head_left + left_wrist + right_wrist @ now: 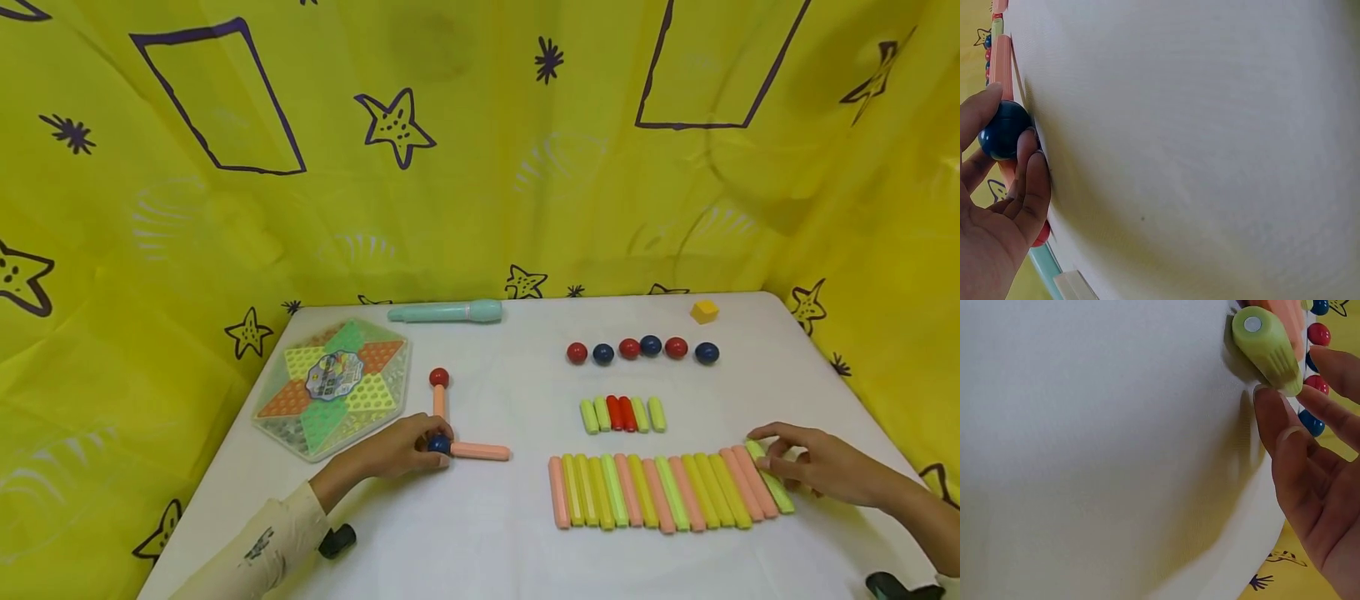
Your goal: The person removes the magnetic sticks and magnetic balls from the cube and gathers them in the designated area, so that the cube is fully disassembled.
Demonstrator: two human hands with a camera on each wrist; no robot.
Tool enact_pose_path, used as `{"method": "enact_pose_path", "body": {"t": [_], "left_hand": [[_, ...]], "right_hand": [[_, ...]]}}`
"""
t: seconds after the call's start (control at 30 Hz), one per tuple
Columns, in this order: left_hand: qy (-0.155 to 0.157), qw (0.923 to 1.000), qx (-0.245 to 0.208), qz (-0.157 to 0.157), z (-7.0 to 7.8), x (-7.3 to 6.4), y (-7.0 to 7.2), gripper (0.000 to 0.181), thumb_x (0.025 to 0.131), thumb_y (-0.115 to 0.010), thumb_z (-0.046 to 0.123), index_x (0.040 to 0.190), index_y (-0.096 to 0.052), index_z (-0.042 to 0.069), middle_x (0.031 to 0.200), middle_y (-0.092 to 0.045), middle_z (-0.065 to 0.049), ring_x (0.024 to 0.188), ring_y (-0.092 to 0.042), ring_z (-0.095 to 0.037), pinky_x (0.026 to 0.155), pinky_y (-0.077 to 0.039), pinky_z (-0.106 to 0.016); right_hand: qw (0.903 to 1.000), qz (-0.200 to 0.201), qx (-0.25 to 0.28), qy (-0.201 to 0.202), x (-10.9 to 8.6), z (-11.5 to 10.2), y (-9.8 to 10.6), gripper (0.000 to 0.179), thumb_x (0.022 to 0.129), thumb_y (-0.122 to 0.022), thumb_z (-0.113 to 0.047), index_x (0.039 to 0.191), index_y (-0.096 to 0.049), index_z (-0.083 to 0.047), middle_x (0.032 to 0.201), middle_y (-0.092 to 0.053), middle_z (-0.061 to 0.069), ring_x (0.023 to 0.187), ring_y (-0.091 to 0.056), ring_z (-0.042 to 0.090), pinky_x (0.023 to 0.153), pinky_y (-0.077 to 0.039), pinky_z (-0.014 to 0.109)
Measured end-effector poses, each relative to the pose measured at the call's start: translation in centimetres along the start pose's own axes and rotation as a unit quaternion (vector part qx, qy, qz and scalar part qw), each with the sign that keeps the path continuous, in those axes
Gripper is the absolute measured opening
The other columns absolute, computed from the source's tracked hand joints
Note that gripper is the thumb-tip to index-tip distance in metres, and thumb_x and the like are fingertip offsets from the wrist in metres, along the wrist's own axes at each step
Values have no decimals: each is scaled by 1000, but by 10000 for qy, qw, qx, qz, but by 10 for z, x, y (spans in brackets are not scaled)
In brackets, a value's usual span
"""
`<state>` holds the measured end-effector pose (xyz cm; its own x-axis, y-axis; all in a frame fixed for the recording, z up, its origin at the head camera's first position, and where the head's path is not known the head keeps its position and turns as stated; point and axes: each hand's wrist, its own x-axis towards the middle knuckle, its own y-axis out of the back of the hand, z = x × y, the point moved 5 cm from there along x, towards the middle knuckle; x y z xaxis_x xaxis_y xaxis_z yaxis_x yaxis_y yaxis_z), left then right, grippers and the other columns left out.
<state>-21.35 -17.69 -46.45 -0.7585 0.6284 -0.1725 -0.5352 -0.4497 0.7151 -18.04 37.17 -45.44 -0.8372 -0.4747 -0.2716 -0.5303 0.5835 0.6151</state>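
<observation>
My left hand (408, 446) pinches a dark blue ball (1007, 130) between thumb and curled fingers, low over the white table. From that ball a pink stick (482, 452) points right, and another pink stick (439, 402) runs away to a red ball (438, 377). At the right end of a row of long sticks, my right hand (821, 467) holds the far end of a light green stick (776, 487) between thumb and fingers. This stick lies tilted on the table. A pale round disc shows in its near end in the right wrist view (1252, 324).
Long pink, yellow and green sticks (658, 492) lie in a row. Behind them are short green and red sticks (622, 414), then red and blue balls (650, 346) and a yellow block (704, 312). A hexagonal game board (303, 425) lies left; a teal microphone-shaped object (446, 312) lies behind.
</observation>
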Motion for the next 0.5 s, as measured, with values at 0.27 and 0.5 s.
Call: {"method": "enact_pose_path", "body": {"t": [0.27,0.5], "left_hand": [[-31,10000,-50,44,-1,-1,1,27,96,-70,29,119,-61,17,101,-56,2,86,-51,-12,76,-45,-25],[18,10000,7,10,-3,2,0,27,96,-70,29,118,-61,18,100,-56,3,86,-50,-12,76,-44,-25]], "right_hand": [[9928,249,-1101,-396,8,-16,13,40,103,-57,-16,132,-50,10,90,-62,2,62,-52,6,55,-44,24],[9895,673,-1276,-9,57,-79,2,36,100,-63,-19,128,-57,2,94,-66,6,62,-56,12,57,-48,25]]}}
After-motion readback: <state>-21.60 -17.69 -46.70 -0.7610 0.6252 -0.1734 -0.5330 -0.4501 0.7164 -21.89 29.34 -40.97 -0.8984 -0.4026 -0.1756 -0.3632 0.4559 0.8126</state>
